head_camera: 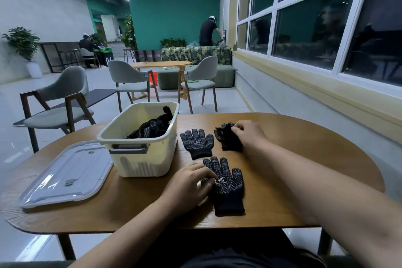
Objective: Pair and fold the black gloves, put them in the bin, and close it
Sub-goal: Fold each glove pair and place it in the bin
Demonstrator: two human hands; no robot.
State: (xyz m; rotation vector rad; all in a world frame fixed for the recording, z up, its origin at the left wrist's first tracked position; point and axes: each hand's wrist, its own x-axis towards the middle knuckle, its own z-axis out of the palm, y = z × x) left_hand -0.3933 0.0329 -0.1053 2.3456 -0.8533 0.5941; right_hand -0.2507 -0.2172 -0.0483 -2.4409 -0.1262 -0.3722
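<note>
Three black dotted gloves lie on the wooden table (pixel 304 169). The nearest glove (pixel 227 189) lies flat, palm up, and my left hand (pixel 191 183) pinches its left edge by the thumb. A second flat glove (pixel 196 143) lies beside the bin. A crumpled glove (pixel 228 138) sits farther right, where my right hand (pixel 250 132) grips its top. The cream bin (pixel 139 150) stands open with several black gloves (pixel 152 128) inside. Its clear lid (pixel 65 172) lies flat on the table to the left.
Grey chairs (pixel 58 106) and a round wooden table (pixel 161 64) stand on the tiled floor beyond my table. A window wall runs along the right. Two people are far off at the back.
</note>
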